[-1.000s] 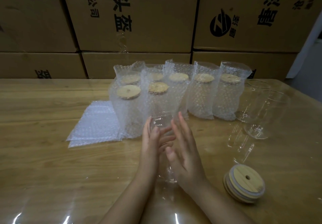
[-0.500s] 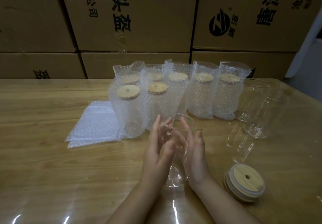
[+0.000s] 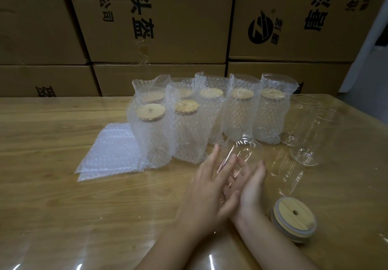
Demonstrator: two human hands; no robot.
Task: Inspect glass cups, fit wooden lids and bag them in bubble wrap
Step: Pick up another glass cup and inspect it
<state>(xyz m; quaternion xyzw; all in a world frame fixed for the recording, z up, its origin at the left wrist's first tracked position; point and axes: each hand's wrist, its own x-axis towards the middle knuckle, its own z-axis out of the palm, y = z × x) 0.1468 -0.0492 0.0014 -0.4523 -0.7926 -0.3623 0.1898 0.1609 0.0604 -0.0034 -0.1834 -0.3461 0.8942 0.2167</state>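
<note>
While the clear glass cup (image 3: pixel 245 150) lies tilted between the hands above the wooden surface (image 3: pixel 63 196), left hand (image 3: pixel 207 187) and right hand (image 3: pixel 252 187) press it from either side, fingers straight rather than curled. Rolling it slowly should bring every side round for chips; light, even pressure seems wise, since smooth glass could slip. Round wooden lids (image 3: pixel 294 219) sit stacked just beside the right wrist.

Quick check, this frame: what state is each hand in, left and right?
Left hand: open, flat against the glass cup.
Right hand: open, flat against the cup's other side.
</note>
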